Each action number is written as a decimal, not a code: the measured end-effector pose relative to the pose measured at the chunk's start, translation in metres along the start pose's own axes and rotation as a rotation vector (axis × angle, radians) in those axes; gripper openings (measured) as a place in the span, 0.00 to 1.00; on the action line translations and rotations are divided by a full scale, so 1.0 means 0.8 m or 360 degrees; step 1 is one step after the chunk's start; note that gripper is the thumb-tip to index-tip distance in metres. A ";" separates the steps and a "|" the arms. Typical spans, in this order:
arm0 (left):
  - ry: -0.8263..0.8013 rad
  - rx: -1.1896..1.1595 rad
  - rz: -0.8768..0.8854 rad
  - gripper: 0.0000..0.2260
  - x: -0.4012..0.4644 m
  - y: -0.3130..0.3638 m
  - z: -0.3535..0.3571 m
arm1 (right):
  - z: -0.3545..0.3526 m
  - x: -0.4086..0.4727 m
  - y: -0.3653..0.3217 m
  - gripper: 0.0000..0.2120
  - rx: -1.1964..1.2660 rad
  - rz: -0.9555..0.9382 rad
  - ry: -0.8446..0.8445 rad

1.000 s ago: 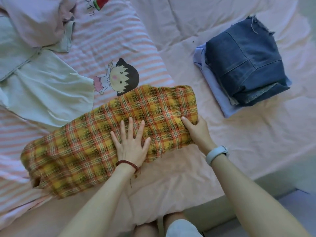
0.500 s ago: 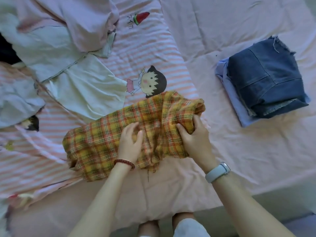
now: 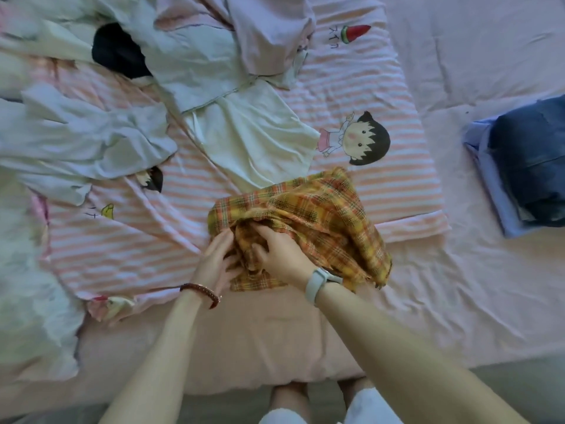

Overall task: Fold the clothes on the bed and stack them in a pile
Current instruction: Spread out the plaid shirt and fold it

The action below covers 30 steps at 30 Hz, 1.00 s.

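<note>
- Clothes not yet folded: a loose heap of pale garments over the upper left of the bed, with a pink top and a dark item among them. One pale green piece lies flat, its lower edge just beside the plaid.
- Striped quilt, pink and white with cartoon prints, lies under the heap and under the far part of the plaid.
- Plaid garment, yellow and orange check, bunched and partly doubled over, sits near the bed's front edge at centre.
- Pile at far right, well apart from the plaid: folded denim on top of a light blue piece.
- Right hand, pale wristband: fingers curled into the plaid's folds, gripping cloth.
- Left hand, red bead bracelet: at the plaid's left edge, fingers extended against the fabric; whether it pinches cloth cannot be told.
</note>
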<state>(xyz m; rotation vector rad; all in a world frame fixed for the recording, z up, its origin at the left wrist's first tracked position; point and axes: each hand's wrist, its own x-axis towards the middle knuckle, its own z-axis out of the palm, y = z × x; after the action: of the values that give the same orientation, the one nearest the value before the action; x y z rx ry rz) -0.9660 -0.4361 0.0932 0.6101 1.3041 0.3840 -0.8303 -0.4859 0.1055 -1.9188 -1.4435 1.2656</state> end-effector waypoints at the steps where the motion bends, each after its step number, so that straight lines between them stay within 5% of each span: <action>1: -0.0008 0.0088 0.0037 0.14 0.003 -0.003 0.005 | 0.000 -0.009 0.006 0.20 0.0014 -0.0013 0.0107; 5: 0.0030 0.0848 0.0424 0.21 0.019 -0.012 0.025 | -0.013 -0.055 0.032 0.11 -0.0287 -0.0163 0.0820; 7: 0.0044 0.0941 0.0565 0.26 0.019 -0.015 0.034 | -0.019 -0.065 0.044 0.15 -0.0498 -0.0113 0.0969; 10: 0.0209 0.1022 0.0845 0.28 0.020 -0.015 0.042 | -0.025 -0.055 0.060 0.25 -0.0653 0.0222 0.0761; 14: 0.0387 0.1235 0.1229 0.16 0.022 -0.008 0.042 | -0.034 -0.039 0.067 0.11 -0.0699 0.0124 0.0705; 17: 0.0390 0.1260 0.1210 0.06 0.024 0.003 0.036 | -0.045 -0.034 0.060 0.08 -0.0597 -0.0025 0.0823; 25: 0.0434 0.1250 0.0949 0.07 0.027 0.029 0.028 | -0.046 -0.028 0.061 0.18 -0.0495 0.0048 0.0547; 30: 0.0648 0.1508 0.1384 0.11 -0.009 0.007 0.041 | -0.035 -0.015 0.067 0.16 -0.0755 0.0240 0.0558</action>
<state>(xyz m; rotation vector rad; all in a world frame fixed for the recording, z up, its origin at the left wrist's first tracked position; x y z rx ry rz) -0.9356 -0.4429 0.1070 2.0080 1.5276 0.6047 -0.7790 -0.5116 0.0831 -2.4457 -1.5235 0.6213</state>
